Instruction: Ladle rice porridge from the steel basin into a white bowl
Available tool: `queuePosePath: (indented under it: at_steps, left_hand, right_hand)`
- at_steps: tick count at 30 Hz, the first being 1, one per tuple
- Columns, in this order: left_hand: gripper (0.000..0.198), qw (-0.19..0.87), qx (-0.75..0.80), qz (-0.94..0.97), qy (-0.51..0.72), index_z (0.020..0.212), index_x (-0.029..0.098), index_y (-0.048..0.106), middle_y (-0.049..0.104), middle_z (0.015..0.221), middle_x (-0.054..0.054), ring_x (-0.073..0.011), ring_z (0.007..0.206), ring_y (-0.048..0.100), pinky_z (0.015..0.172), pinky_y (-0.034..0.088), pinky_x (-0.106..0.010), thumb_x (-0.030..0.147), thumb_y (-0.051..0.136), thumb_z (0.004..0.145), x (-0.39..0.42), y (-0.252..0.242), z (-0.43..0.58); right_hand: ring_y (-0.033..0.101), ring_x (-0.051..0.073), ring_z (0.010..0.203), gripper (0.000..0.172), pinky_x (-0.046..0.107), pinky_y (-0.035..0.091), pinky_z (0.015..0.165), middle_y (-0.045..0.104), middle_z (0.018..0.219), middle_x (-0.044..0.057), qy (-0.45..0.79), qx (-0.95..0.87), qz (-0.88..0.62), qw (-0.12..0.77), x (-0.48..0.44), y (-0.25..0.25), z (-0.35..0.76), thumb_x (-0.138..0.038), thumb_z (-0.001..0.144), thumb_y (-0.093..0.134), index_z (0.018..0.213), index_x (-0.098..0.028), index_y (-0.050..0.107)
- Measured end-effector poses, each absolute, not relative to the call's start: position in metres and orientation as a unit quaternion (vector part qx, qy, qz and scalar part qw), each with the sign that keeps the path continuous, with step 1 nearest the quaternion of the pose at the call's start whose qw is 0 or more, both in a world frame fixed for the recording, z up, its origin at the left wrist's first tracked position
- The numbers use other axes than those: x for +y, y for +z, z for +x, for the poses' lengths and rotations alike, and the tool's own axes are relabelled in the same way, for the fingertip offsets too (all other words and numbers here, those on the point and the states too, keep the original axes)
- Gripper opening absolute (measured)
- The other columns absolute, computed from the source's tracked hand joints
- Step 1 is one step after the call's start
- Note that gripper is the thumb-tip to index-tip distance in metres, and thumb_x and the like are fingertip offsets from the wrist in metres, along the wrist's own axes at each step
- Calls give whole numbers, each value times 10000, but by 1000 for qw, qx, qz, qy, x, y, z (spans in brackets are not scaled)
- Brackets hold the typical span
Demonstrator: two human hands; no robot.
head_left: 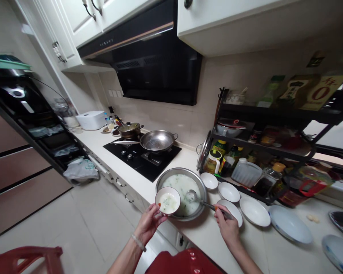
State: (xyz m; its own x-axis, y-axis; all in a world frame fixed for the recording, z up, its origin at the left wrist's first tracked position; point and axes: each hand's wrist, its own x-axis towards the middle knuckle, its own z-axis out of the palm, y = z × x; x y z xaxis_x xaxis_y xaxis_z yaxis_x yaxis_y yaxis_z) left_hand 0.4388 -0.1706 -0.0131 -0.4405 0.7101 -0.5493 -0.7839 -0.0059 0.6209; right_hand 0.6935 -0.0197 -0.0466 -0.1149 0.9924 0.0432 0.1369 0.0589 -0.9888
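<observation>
My left hand [151,222] grips a small bowl [168,201] by its near left rim. Pale soup with green bits fills part of that bowl, which is over the left front edge of a large metal basin [203,190]. More of the same whitish soup [178,182] lies in the basin. In my right hand [226,225] is the handle of a metal ladle [192,196], its scoop at the soup's surface beside the bowl. Whether the scoop holds soup is hard to see. White bowls [229,191] stand just right of the basin.
Behind the basin, a black gas stove [134,156] carries a wok [157,140] and a lidded pot [129,130]. A black rack [263,148] with bottles stands at the back right. Several plates [290,223] line the right counter. A red chair [25,253] is at lower left.
</observation>
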Motion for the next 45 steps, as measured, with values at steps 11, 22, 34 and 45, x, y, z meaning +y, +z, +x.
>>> queuePosePath:
  at_steps: [11,22,34,45]
  left_hand:
    - [166,528,467,-43,708,866,165,470,639,651,-36,-193,583,671,564,553,-302,129,610,785,-167,-14,437]
    - [197,526,468,-51,708,865,164,474,633,641,-27,-187,576,670,567,557,-302,128,639,764,-166,-13,439]
    - [190,523,467,-51,711,862,158,484,630,623,-22,-181,564,666,564,557,-296,130,643,761,-169,-12,442]
    - [180,525,461,-50,713,852,151,502,622,607,-21,-186,562,665,556,556,-297,123,651,754,-170,-14,442]
  right_hand:
    - [428,111,420,472,212,319,368,551,526,-13,524,-461,-543,467,-21,-28,685,-531,620,656,883,-140,620]
    - [454,117,415,481,213,331,364,564,515,-6,524,-473,-536,462,-20,-28,685,-550,613,661,865,-142,630]
    - [472,136,437,456,228,339,369,574,528,10,490,-521,-525,461,-19,-38,694,-539,650,631,874,-141,635]
    - [469,140,431,462,235,349,366,577,519,14,487,-517,-531,462,-19,-30,694,-550,623,633,842,-144,632]
